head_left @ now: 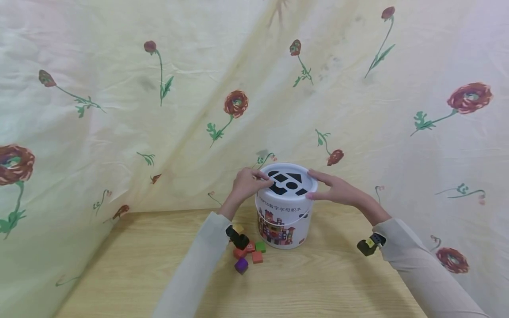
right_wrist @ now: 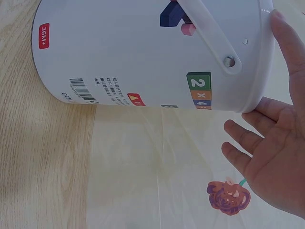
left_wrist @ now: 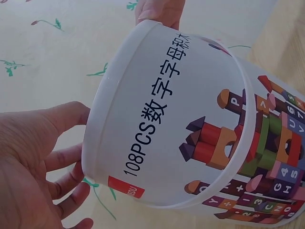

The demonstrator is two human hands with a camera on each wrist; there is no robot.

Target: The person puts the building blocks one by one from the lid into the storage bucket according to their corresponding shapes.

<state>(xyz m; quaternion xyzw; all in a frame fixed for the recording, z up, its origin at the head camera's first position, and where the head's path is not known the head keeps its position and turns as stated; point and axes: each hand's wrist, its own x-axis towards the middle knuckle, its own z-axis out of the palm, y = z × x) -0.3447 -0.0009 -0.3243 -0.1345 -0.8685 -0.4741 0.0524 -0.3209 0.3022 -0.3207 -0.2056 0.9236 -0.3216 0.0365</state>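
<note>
In the head view a white bucket (head_left: pixel 284 229) stands upright on the table, its white lid (head_left: pixel 264 170) marked with black shapes. My left hand (head_left: pixel 247 182) is bent over the lid's left edge, thumb and fingertips close together. In the left wrist view the rim hides the fingertips of this left hand (left_wrist: pixel 43 162), so anything between them is out of sight. On the opposite side my right hand (head_left: pixel 338 190) touches the rim with thumb and fingers spread apart. The right wrist view shows the right hand (right_wrist: pixel 281 129) with its fingers mostly straight against the lid's edge.
Several small coloured blocks lie left of the bucket, among them a purple block (head_left: pixel 241 265) and a green block (head_left: pixel 260 247). A thin white handle (right_wrist: pixel 209 36) hangs across the bucket's front. Flowered cloth (head_left: pixel 179 132) rises behind the wooden table (head_left: pixel 318 282).
</note>
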